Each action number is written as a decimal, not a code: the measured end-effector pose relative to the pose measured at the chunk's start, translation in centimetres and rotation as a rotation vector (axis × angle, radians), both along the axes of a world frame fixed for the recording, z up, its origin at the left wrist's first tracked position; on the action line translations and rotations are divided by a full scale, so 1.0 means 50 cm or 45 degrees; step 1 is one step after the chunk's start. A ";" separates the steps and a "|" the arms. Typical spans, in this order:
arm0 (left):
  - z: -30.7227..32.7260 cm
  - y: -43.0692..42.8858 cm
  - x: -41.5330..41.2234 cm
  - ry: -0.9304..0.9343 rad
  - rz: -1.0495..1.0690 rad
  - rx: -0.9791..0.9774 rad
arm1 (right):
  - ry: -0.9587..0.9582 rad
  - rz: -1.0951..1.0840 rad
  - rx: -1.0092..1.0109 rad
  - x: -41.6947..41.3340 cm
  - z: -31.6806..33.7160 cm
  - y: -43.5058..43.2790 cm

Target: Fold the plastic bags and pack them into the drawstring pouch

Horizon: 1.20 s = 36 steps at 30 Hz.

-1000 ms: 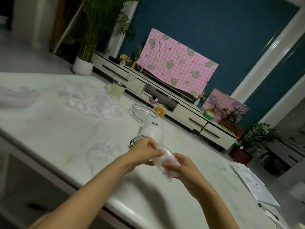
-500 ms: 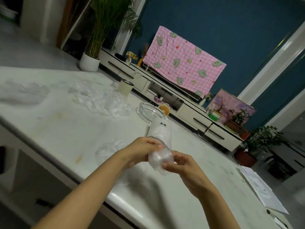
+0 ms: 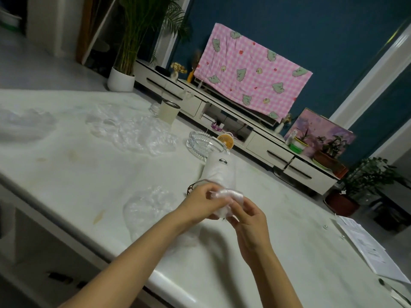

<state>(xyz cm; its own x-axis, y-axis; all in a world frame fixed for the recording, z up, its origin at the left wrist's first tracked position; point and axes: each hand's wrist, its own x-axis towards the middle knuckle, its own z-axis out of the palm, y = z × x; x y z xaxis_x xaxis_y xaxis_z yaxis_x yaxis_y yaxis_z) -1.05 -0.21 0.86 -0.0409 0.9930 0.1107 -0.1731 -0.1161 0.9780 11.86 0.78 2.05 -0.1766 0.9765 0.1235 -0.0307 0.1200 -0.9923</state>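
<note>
Head view: left hand (image 3: pixel 200 203) grips mouth of white fabric drawstring pouch (image 3: pixel 219 171); right hand (image 3: pixel 250 223) pinches crumpled clear plastic bag (image 3: pixel 225 194) at opening.

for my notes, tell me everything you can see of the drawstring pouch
The drawstring pouch is white and cloth-like, with a small dark logo near its closed far end, which points toward the glass ashtray. It looks plump. A dark drawstring loops out by its mouth. The left hand grips the mouth end; the right hand pinches a clear plastic bag there. Whether it rests on the table I cannot tell.
</note>
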 end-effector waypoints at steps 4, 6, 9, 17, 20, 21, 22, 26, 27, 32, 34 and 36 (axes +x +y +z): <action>-0.007 0.019 -0.009 0.050 0.121 0.014 | 0.128 0.099 -0.116 0.004 -0.011 0.005; -0.007 0.029 -0.009 0.129 0.154 0.036 | 0.129 0.044 -0.118 0.008 -0.018 0.007; -0.010 0.040 0.006 0.315 0.198 0.089 | 0.118 -0.086 -0.180 0.015 -0.023 0.017; 0.027 0.080 -0.040 1.175 0.588 0.239 | -0.132 -0.216 -0.072 0.054 -0.033 0.056; -0.001 0.110 -0.042 1.613 0.516 0.150 | -0.181 -0.229 -0.032 0.060 -0.046 0.063; -0.011 0.118 -0.038 1.680 0.502 0.135 | -0.199 -0.226 -0.011 0.062 -0.049 0.065; -0.017 0.122 -0.034 1.715 0.503 0.142 | -0.237 -0.219 0.024 0.062 -0.052 0.068; -0.016 0.131 -0.021 1.633 0.561 0.285 | -0.545 -0.212 0.294 0.048 -0.067 0.076; -0.012 0.132 -0.018 1.570 0.543 0.332 | -0.660 -0.258 0.414 0.043 -0.069 0.082; -0.001 0.128 -0.002 1.147 0.314 0.517 | -0.955 -0.429 0.840 0.026 -0.033 0.137; -0.002 0.123 -0.001 1.129 0.285 0.512 | -0.980 -0.405 0.864 0.014 -0.020 0.151; -0.008 0.119 0.007 1.143 0.254 0.496 | -0.960 -0.437 0.904 0.001 -0.014 0.161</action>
